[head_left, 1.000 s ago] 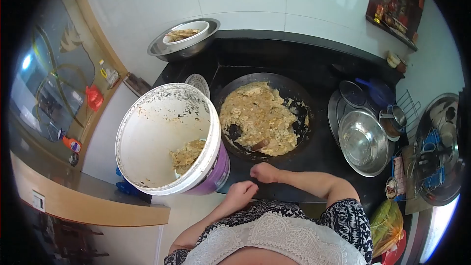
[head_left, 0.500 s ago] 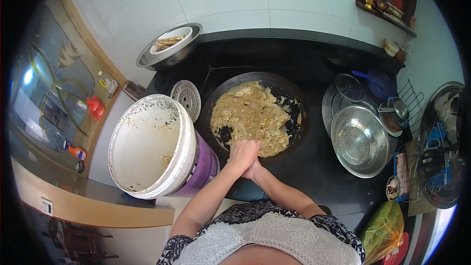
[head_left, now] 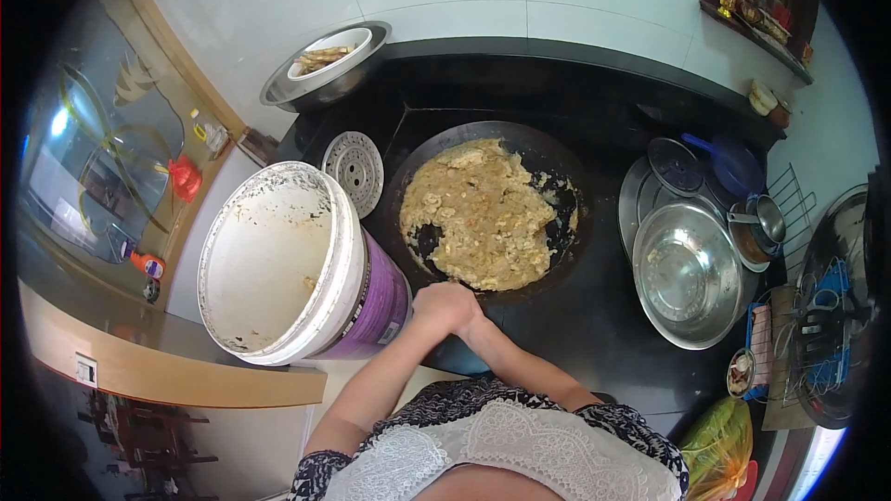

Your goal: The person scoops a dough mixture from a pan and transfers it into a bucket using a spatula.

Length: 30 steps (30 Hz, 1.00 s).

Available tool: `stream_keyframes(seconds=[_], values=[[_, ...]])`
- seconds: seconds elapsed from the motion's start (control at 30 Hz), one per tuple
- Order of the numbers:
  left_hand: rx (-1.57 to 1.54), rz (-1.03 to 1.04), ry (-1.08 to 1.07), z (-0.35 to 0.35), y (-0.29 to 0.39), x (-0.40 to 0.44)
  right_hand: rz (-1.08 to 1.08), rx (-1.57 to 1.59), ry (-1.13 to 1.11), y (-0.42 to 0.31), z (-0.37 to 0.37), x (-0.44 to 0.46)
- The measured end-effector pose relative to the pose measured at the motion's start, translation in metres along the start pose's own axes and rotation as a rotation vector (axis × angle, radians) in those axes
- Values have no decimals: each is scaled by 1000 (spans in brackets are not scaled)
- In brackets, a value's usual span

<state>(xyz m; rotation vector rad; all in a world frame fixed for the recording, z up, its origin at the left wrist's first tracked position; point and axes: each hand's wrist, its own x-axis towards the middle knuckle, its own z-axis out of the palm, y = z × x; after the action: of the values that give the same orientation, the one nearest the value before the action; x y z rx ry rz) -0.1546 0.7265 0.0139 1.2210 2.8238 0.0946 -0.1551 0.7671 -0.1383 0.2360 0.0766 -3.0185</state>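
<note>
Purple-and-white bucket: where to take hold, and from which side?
Probably the bucket's thick white rim, on its near edge, coming from the person's side. The wide mouth faces up toward the head camera, leaving that edge exposed, while the wok sits to the right and the perforated disc behind. No handle shows.

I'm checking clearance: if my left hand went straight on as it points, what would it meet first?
Probably the wok, at its near rim, then the food inside; depth is unclear, so the left hand might pass above the rim.
</note>
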Motion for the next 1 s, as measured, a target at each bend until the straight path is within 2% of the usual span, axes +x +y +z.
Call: stream_keyframes(seconds=[0.03,0.07,0.1,0.17,0.2,0.23,0.27,0.3,0.33,0.4,0.47,0.5,0.57,0.77,1.0], values=[[-68,-116,-255,-22,5,6,-98,-111,-63,0,-9,6],[-133,-230,-510,-45,9,10,-97,-111,-61,-3,-5,4],[-272,-295,-601,-68,9,10,-15,-34,-1,-6,7,2],[-339,-365,-665,-40,0,12,159,19,57,-11,22,-10],[-406,-430,-715,-28,-5,13,163,17,54,-10,38,-16],[-406,-433,-706,-25,-7,11,119,-34,168,-10,56,-23],[-466,-447,-566,-22,-8,7,74,-86,285,-9,67,-27],[-525,-460,-429,-18,-8,1,77,-90,284,-7,57,-20],[-528,-461,-427,-16,-10,-3,86,-84,268,-5,34,-5],[-749,-470,-312,-15,-17,-10,98,-90,249,0,18,6],[-819,-489,-301,-13,-26,-19,1,-140,469,9,17,14],[-884,-508,-303,-12,-31,-25,5,-141,465,11,24,12],[-915,-523,-318,-4,-40,-31,-81,-252,595,16,42,6],[-1065,-539,-307,12,-53,-51,-174,-329,710,28,46,3],[-1227,-538,-273,24,-61,-63,-212,-373,733,37,41,4]])
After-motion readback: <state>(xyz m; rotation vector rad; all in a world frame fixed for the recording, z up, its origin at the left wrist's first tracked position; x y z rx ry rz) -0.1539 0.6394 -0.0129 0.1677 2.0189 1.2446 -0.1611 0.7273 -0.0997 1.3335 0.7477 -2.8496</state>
